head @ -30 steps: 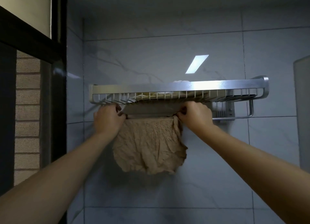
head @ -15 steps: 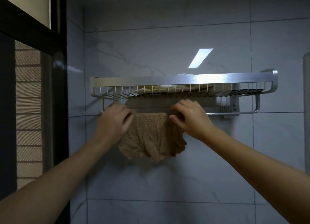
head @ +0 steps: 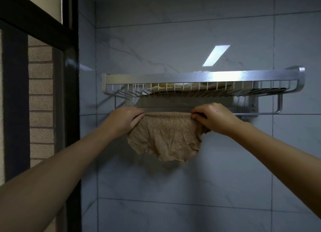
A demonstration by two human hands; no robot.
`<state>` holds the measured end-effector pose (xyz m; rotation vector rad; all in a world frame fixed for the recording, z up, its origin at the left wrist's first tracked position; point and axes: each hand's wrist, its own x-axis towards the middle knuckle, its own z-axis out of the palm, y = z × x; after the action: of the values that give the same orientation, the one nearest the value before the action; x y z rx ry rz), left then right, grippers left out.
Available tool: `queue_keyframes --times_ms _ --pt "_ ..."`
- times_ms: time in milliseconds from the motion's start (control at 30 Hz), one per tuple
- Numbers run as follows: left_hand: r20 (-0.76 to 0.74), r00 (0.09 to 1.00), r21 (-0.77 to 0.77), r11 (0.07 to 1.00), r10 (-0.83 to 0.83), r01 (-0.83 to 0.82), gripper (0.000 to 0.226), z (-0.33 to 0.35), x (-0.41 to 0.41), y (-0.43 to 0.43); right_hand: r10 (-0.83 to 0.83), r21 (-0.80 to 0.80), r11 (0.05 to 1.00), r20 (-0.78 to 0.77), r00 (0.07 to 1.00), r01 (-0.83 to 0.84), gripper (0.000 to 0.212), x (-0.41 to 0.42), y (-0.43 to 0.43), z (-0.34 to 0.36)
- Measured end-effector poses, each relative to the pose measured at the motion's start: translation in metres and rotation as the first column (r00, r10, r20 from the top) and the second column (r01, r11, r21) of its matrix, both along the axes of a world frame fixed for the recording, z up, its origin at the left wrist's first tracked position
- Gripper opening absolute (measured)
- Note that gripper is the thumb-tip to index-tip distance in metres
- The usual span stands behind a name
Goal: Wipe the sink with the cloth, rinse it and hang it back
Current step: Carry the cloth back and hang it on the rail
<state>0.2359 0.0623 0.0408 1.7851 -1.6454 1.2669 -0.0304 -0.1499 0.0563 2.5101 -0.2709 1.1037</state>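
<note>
The tan cloth [head: 165, 136] hangs draped over the rail [head: 260, 113] under the metal wire shelf [head: 205, 78] on the grey tiled wall [head: 173, 40], its crumpled lower edge sagging below. The left hand [head: 125, 118] pinches the cloth's top left corner with fingers closed on it, and the right hand [head: 212, 118] grips the top right corner the same way. Pale folded items [head: 173, 87] lie on the shelf above, and a dark window frame [head: 71, 75] stands at left

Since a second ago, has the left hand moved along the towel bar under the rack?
Yes. The left hand was tucked up against the rack; it now sits lower on the cloth, gripping its top edge at the towel bar, with little sideways shift.
</note>
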Motion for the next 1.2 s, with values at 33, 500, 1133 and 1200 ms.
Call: queue_keyframes --times_ms 33,500,1133,1200 --pt "-0.006 1.0 0.013 1.0 0.012 -0.012 0.038 0.0 0.001 0.001 -0.013 -0.011 1.0 0.016 1.0 0.013 0.025 -0.005 -0.004 -0.002" --pt "0.08 0.995 -0.083 0.995 0.064 -0.057 0.036 -0.02 -0.059 -0.041 -0.051 0.237 0.97 0.385 0.922 -0.046 0.024 -0.032 0.011 -0.046" --pt "0.018 0.983 -0.102 0.979 0.182 -0.179 0.033 -0.02 -0.039 -0.014 -0.19 0.558 0.802 0.576 0.795 -0.213 0.037 -0.013 0.035 -0.06" --pt "0.008 0.98 -0.119 0.974 0.196 -0.194 0.034 -0.022 -0.027 -0.007 -0.19 0.606 0.734 0.617 0.763 -0.307 0.034 -0.008 0.031 -0.066"
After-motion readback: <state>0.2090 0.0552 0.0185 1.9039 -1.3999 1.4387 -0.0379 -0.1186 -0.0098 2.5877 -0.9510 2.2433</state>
